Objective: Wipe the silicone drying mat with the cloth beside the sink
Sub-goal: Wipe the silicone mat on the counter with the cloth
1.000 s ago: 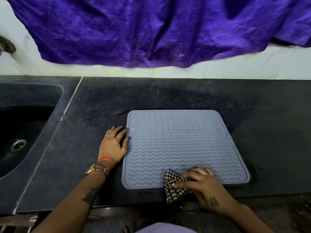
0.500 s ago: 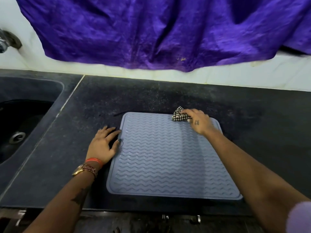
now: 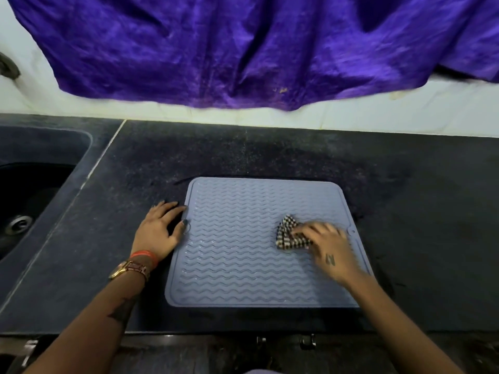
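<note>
The grey-blue, wavy-ribbed silicone drying mat [image 3: 243, 244] is lying flat on the dark stone bench [image 3: 418, 206], right of the black sink [image 3: 32, 201]. The right hand [image 3: 328, 245], blurred, is pressing the crumpled black-and-white checked cloth [image 3: 287, 236] onto the mat's right half, fingers over it. The left hand [image 3: 159, 230] is resting flat, fingers spread, thumb touching the mat's left edge.
</note>
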Available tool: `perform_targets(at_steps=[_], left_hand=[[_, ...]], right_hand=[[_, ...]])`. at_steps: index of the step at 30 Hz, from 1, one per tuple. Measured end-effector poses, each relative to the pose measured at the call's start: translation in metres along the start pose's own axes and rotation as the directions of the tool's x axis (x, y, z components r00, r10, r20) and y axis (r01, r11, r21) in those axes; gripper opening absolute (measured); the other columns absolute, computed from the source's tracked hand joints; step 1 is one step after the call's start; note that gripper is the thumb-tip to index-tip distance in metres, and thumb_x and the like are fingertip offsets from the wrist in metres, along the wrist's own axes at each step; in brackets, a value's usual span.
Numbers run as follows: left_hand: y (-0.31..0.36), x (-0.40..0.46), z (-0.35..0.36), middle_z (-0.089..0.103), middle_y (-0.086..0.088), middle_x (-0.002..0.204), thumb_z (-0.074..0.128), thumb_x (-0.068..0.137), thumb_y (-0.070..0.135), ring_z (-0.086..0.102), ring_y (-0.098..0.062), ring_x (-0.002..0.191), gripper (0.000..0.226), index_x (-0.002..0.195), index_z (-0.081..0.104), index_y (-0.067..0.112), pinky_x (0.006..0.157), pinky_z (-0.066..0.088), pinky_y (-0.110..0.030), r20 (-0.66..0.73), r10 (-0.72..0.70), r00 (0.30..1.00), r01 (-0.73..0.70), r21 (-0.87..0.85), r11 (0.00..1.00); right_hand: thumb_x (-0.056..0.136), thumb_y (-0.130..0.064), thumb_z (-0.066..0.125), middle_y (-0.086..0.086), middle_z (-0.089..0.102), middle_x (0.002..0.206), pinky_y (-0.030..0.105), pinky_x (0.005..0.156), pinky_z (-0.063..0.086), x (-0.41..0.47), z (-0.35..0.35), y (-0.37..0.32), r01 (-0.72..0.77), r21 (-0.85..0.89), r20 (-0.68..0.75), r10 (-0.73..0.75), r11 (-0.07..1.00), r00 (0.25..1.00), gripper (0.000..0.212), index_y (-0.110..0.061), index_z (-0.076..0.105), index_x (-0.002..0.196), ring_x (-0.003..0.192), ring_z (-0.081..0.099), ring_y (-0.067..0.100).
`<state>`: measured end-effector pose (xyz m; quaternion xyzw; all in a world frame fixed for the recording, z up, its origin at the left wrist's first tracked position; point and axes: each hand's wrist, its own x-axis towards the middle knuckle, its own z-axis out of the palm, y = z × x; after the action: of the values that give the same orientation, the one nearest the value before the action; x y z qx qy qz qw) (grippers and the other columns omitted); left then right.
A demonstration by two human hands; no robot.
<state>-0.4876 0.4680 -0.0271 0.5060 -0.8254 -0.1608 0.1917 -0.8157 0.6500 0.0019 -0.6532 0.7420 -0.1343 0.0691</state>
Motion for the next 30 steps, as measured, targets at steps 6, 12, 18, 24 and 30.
perform_targets(at_steps=[6,12,18,24,30], left_hand=[[0.0,-0.001,-0.001,0.051,-0.008,0.137,0.026,0.078,0.058,0.034,-0.03,0.135,0.07,0.127,0.056,0.018,0.114,0.023,-0.041,0.016,0.01,1.0,-0.011,0.017,1.0],[0.0,-0.001,-0.001,0.05,-0.009,0.137,0.04,0.083,0.043,0.033,-0.031,0.135,0.054,0.127,0.056,0.018,0.114,0.025,-0.043,0.014,0.02,1.0,-0.02,0.026,0.999],[-0.002,-0.001,0.001,0.051,-0.01,0.137,0.04,0.083,0.043,0.034,-0.031,0.135,0.053,0.127,0.056,0.017,0.114,0.025,-0.044,0.017,0.017,1.0,-0.017,0.021,1.0],[-0.003,-0.001,0.001,0.054,-0.008,0.134,0.03,0.08,0.056,0.038,-0.032,0.132,0.065,0.124,0.058,0.018,0.113,0.025,-0.044,0.005,0.011,1.0,-0.011,0.013,1.0],[-0.002,0.0,0.002,0.055,-0.007,0.133,0.032,0.08,0.056,0.039,-0.03,0.131,0.063,0.123,0.059,0.02,0.114,0.023,-0.043,-0.011,-0.001,1.0,0.001,0.016,1.0]], right_hand=[[0.054,0.01,0.07,-0.013,0.063,0.106,0.034,0.077,0.038,-0.075,-0.01,-0.019,0.057,0.072,0.001,-0.057,0.996,0.998,0.066,-0.036,0.065,0.101,0.101,0.06,0.02],[0.063,0.007,0.062,-0.027,0.056,0.112,0.033,0.096,0.035,-0.096,-0.029,-0.008,-0.02,0.251,0.245,-0.044,0.968,0.968,0.062,-0.044,0.065,0.098,0.113,0.048,0.002],[0.078,0.004,0.065,-0.014,0.066,0.104,0.003,0.086,0.039,-0.053,-0.082,0.003,-0.098,0.444,0.445,-0.124,0.891,0.887,0.043,-0.032,0.065,0.102,0.101,0.056,-0.009],[0.08,0.008,0.063,0.005,0.063,0.115,0.041,0.095,0.046,0.052,-0.084,0.044,-0.033,0.275,0.02,0.029,0.961,0.999,0.039,-0.02,0.066,0.107,0.11,0.057,0.024],[0.093,-0.01,0.048,0.007,0.048,0.133,0.049,0.093,0.039,0.125,-0.038,0.072,-0.181,-0.104,0.075,0.189,0.978,0.979,0.038,-0.032,0.045,0.125,0.117,0.045,0.035]])
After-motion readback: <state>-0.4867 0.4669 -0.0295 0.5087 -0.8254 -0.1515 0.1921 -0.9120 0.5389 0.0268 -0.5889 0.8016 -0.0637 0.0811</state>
